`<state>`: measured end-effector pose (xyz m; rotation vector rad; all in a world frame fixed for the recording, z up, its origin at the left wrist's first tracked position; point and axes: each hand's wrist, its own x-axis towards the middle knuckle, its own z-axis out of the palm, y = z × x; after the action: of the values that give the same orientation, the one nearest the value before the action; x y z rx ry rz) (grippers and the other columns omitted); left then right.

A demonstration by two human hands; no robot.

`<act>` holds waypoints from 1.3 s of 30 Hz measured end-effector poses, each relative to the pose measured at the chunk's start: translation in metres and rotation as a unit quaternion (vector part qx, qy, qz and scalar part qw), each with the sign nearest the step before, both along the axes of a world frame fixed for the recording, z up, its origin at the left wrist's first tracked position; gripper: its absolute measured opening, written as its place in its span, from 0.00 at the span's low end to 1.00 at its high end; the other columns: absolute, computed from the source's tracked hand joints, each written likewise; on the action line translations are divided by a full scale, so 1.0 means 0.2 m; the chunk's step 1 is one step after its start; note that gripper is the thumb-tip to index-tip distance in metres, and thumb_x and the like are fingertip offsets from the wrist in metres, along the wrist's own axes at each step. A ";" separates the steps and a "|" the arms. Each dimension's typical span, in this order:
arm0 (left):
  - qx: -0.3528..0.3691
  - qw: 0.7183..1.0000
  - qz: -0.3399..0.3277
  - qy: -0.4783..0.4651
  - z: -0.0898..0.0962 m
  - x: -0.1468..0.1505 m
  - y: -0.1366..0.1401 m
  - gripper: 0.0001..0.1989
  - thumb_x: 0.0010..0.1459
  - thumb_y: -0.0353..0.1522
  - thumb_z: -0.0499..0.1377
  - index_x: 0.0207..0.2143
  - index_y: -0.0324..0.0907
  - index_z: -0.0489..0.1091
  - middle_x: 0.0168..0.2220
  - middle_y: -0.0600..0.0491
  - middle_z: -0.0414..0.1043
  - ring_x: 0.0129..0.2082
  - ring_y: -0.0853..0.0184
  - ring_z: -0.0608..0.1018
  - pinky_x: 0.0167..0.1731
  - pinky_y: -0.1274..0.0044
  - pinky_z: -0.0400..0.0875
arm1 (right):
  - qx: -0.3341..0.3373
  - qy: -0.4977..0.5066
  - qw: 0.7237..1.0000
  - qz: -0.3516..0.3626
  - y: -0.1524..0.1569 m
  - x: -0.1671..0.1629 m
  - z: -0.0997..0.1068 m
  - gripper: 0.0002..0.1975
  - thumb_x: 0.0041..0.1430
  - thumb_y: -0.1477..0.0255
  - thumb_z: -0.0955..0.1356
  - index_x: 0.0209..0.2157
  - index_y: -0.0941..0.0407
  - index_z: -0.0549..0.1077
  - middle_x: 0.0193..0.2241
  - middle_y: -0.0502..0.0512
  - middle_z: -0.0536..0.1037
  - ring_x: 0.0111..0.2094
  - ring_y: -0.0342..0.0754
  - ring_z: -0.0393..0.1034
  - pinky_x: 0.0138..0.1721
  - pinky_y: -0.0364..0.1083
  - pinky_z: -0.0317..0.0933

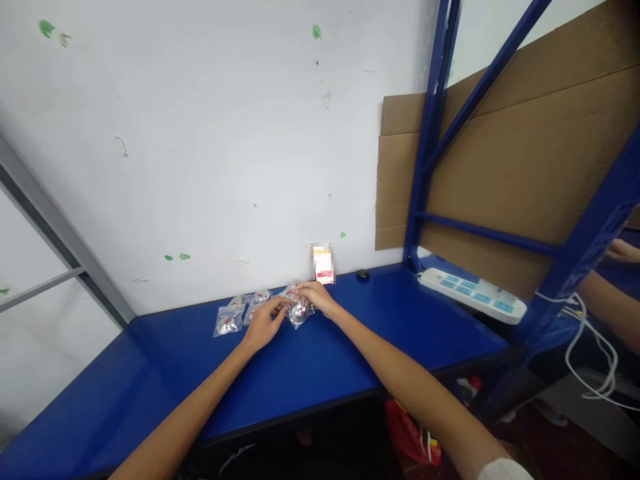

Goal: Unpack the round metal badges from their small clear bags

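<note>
Several small clear plastic bags lie grouped near the wall on the blue table, each with a round silvery item and a red mark inside. My right hand (316, 297) has its fingers closed on the upper part of a clear plastic bag (299, 315), partly covering it. Just left of that bag is my left hand (265, 325), its thumb apart from its fingers and the fingertips at the bag's edge. Further left lies another bag (228, 323), flat on the table. A third bag (261, 296) shows behind my left hand, which hides part of the group.
A bright, pixelated upright item (323, 264) stands against the wall. A small black object (363, 274) lies right of it. A white power strip (473, 295) runs along the table's right side by the blue frame (423, 147). Another person's arm (613, 303) shows at far right.
</note>
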<state>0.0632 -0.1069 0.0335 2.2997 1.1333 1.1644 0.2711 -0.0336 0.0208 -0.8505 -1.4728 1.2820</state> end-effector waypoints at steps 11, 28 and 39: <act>-0.053 0.994 0.006 -0.094 -0.02 -0.04 0.04 0.14 0.69 0.41 0.58 0.48 0.45 0.79 0.39 0.50 0.82 0.33 0.62 0.82 0.36 0.70 0.79 | 0.008 -0.009 0.999 0.039 0.01 0.00 0.01 0.11 0.59 0.72 0.71 0.41 0.55 0.85 0.36 0.54 0.85 0.34 0.48 0.78 0.30 0.42 0.69; -0.099 0.981 0.017 -0.167 -0.01 -0.09 0.09 0.19 0.63 0.44 0.64 0.50 0.43 0.77 0.39 0.48 0.79 0.33 0.62 0.80 0.31 0.73 0.78 | 0.005 0.045 0.996 0.073 0.01 0.00 -0.01 0.09 0.58 0.69 0.75 0.41 0.56 0.83 0.35 0.54 0.85 0.36 0.51 0.82 0.40 0.49 0.78; -0.087 0.984 0.035 -0.153 -0.05 -0.11 0.13 0.17 0.65 0.47 0.63 0.45 0.44 0.77 0.40 0.49 0.80 0.31 0.62 0.80 0.29 0.73 0.76 | -0.011 0.039 0.996 0.084 -0.01 -0.01 0.01 0.14 0.55 0.65 0.78 0.42 0.56 0.82 0.36 0.56 0.86 0.38 0.52 0.82 0.40 0.48 0.76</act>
<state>0.0412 -0.0808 0.0230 1.8868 1.1549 1.3334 0.2693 -0.0361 0.0219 -0.6939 -1.4953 1.4424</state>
